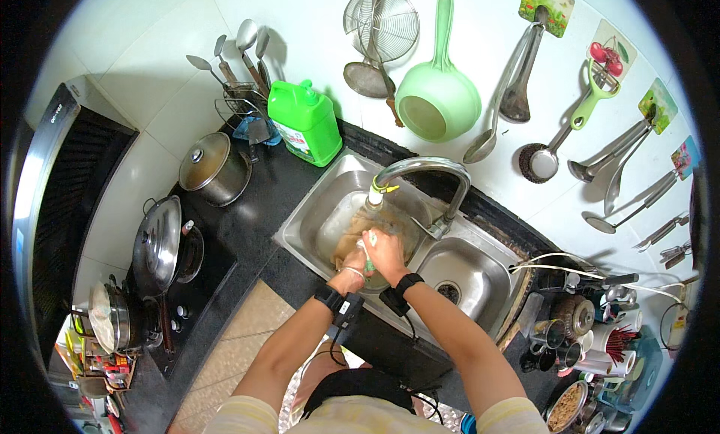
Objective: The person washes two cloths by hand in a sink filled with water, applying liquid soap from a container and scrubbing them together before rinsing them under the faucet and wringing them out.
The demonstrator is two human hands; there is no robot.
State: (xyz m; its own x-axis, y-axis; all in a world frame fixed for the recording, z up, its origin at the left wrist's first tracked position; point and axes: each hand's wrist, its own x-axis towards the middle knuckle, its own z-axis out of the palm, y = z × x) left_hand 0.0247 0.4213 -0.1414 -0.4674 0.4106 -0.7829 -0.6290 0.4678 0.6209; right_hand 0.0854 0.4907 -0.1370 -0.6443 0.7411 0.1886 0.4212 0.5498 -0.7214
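Over the larger basin of a stainless steel sink, my left hand and my right hand are close together, both gripping a wet, light patterned cloth. Beneath and beyond them, a tan cloth lies in water in the same basin. The curved chrome faucet reaches over this basin, its white and yellow nozzle just above my hands. Whether water runs from it is hard to tell. My fingers hide much of the patterned cloth.
The smaller basin adjoins on the right. A green detergent jug and a lidded pot stand behind to the left. A lidded wok sits on the stove. Cups and jars crowd the right counter; utensils hang above.
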